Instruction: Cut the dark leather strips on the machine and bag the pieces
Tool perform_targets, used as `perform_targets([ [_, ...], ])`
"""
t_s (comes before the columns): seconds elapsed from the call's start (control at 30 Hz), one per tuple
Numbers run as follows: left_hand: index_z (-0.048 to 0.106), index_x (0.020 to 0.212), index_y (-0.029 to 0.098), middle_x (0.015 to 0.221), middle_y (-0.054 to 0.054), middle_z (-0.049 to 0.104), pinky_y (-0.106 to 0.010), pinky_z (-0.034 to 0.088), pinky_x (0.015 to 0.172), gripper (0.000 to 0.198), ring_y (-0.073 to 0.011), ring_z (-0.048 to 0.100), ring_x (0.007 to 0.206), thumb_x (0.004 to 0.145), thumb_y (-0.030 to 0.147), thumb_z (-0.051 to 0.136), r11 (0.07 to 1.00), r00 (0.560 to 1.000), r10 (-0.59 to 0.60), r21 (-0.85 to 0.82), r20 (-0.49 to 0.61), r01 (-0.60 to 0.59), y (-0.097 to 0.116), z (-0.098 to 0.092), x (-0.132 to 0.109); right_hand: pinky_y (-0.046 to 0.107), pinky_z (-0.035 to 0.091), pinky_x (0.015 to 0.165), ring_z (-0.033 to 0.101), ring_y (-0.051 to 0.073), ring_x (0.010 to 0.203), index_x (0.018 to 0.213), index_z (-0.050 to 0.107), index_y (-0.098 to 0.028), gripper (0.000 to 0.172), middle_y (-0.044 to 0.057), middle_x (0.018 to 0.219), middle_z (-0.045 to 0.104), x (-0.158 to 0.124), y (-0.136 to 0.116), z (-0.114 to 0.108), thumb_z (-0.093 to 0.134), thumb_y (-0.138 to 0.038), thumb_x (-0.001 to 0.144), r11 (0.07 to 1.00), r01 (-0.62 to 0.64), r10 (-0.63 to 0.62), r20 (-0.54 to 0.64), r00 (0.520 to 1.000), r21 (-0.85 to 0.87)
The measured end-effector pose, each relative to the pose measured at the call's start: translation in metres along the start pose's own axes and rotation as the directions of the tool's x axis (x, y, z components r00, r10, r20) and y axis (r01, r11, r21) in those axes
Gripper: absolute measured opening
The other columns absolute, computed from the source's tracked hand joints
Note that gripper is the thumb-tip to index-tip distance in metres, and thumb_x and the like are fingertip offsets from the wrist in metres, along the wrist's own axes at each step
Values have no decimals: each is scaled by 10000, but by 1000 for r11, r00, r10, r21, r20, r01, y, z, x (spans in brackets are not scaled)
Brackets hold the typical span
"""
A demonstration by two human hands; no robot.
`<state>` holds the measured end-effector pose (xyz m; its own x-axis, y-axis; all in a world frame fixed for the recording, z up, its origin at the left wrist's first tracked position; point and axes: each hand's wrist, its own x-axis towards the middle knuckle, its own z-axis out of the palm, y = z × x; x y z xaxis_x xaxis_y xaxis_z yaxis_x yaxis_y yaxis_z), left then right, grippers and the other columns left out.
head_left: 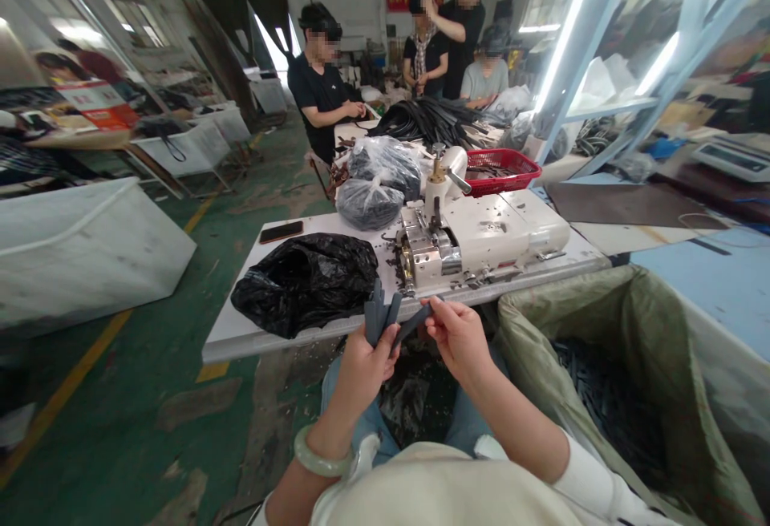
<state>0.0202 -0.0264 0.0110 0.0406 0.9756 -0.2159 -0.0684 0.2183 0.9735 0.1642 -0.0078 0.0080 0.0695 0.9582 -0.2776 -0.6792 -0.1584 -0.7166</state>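
Note:
Several short dark grey strips (375,313) stand bunched in my left hand (366,366), its fingers closed round their lower ends. My right hand (458,337) pinches the end of one dark strip (414,324), which slants across to the bunch. Both hands are above my lap, just off the front edge of the white worktable (258,341). Beyond them stands a cream machine with a metal head (430,249). A crumpled black plastic bag (306,281) lies on the table left of the machine.
On my right, a green-lined bin (601,309) holds many dark strips. Tied clear bags (370,204) and a red basket (502,169) stand behind the machine. A phone (281,231) lies at the table's left. Several people are at the far side. A white cart (90,253) stands left.

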Motion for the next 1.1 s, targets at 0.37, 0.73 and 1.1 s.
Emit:
perform_targets([
  [0.37,596,872,128,550,112,282,-102,149,345,607,-2,174,409,616,665,720,883,990,-41,-460,133,99,8,-6,-7,73,499,470,561,38,478,762,707,-121,233,-27,559,602,-10,-10,-7,828,-283,644,985,74,-59,-101,993,158],
  [0.73,553,753,160,468,123,296,-125,172,346,342,-10,221,377,641,354,811,919,985,56,-377,-161,-114,18,9,-16,199,587,622,657,114,661,808,747,-198,197,18,760,675,-25,-4,-19,827,-307,664,993,122,-120,114,986,-7],
  [1.1,615,741,114,456,126,261,-114,163,339,322,-4,204,380,643,353,808,902,997,-7,-432,-71,-24,25,8,-15,356,555,834,675,204,912,974,759,-298,274,62,1077,690,-43,-6,-40,691,-140,761,720,566,-318,534,783,-402],
])
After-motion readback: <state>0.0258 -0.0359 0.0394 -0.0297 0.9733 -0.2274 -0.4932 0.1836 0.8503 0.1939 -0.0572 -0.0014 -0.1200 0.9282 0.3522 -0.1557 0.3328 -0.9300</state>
